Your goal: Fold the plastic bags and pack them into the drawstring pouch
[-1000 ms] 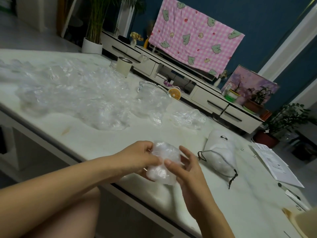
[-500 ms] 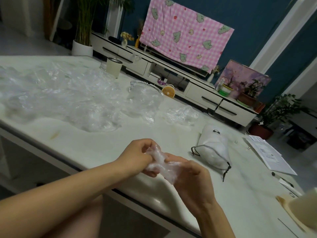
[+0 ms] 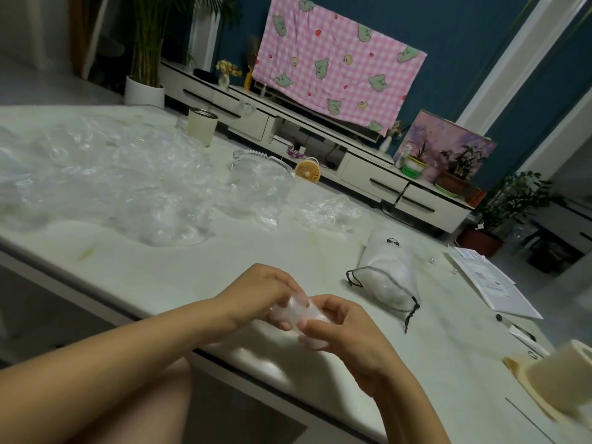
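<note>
The left hand and right hand pinch a small plastic bag. The drawstring pouch lies right of the grip, nearer the right hand, pointing away.

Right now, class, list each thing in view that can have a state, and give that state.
Held bag: scrunched small between both hands.
Left hand: grips the held bag.
Right hand: pinches the held bag.
Drawstring pouch: lying down, bulging.
Loose bags: crumpled, unfolded, on the table.
Cup: upright.
</note>
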